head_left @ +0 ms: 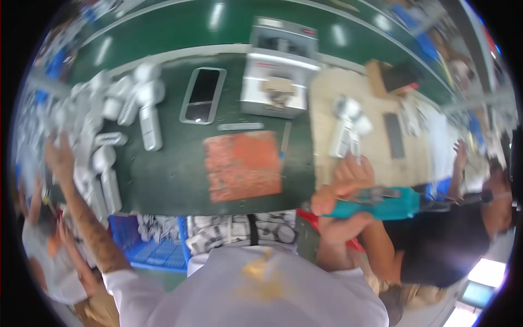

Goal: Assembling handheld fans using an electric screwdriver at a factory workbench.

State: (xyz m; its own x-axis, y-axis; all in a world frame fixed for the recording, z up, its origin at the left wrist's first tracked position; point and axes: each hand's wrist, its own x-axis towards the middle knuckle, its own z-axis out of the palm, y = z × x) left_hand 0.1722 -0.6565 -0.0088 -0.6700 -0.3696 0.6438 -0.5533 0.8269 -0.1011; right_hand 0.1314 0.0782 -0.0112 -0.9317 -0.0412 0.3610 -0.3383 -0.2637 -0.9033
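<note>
Head view: right hand [342, 204] grip wraps teal power tool [376, 203]; left hand [59, 157] spread over white parts [81, 125].

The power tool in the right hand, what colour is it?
Teal, with a dark tip; the power tool shows in the head view.

Dark green workbench [174, 180] with an orange mat [242, 165], a phone-shaped frame [202, 95] (dark inside) and white plastic housings [143, 103].

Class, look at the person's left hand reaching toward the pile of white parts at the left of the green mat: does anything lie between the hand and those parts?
Nothing visible does. The left hand is already at the edge of the white parts, though blur hides whether it touches them.
</note>
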